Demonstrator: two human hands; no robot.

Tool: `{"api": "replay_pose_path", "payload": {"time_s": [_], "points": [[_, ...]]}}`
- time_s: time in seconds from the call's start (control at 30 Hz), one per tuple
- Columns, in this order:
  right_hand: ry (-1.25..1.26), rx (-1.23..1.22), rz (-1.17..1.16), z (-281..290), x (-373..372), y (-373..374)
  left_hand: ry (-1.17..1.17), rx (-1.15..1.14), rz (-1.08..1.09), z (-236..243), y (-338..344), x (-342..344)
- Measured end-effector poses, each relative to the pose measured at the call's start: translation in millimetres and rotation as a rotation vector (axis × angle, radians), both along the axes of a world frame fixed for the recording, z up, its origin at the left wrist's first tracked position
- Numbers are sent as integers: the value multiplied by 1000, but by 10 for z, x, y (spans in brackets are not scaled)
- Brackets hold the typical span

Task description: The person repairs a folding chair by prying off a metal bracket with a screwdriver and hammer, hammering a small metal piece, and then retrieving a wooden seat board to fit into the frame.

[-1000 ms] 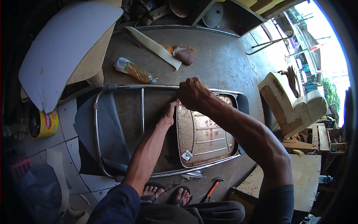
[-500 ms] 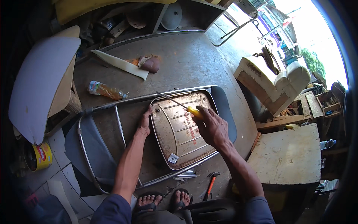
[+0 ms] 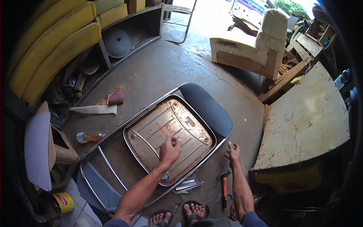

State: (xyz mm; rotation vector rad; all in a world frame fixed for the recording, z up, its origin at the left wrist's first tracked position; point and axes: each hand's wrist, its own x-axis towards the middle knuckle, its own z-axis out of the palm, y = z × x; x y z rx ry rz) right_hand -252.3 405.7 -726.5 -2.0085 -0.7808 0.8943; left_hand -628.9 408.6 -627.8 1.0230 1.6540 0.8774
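Lying across the floor before you: one folding chair frame of bright chrome tube (image 3: 112, 168), set diagonally. Within it, one rust-mottled metal seat pan with rounded corners (image 3: 191, 142), ribbed face up, marked with red lettering. At its far right end, one black padded backrest (image 3: 206, 109); at its near left end, one blue-grey flexible panel (image 3: 92, 181).

Your left hand (image 3: 170, 151): above the middle of the pan, fingers curled; whether they grip something small, you cannot tell from this view. Your right hand (image 3: 233, 153): half open, fingers loosely bent, just beyond the frame's right side.

Near your feet: one orange-handled hammer with a dark head (image 3: 224, 191), below your right hand; several silvery metal strips (image 3: 187, 186), beside the frame.

Beyond the frame's left side: one clear plastic bottle of amber liquid (image 3: 90, 137), one long off-white strip (image 3: 94, 109), one crumpled maroon bundle (image 3: 115, 96) touching it.
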Motion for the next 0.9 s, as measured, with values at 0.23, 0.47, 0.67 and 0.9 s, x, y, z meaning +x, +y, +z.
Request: {"api": "replay_pose_path", "payload": {"time_s": [0.23,0.47,0.67,0.9], "points": [[943,106,-231,117,-627,1020,137,-428,-215,-99,1334,1366],[901,163,-350,1502,-989,451,231,-434,-81,324,1096,1260],[856,301,-326,3579,-1339,-319,425,-328,11,2128,551,1211],[813,371,-418,5797,-1431,-811,-419,-118,249,5287,-189,-74]]}}
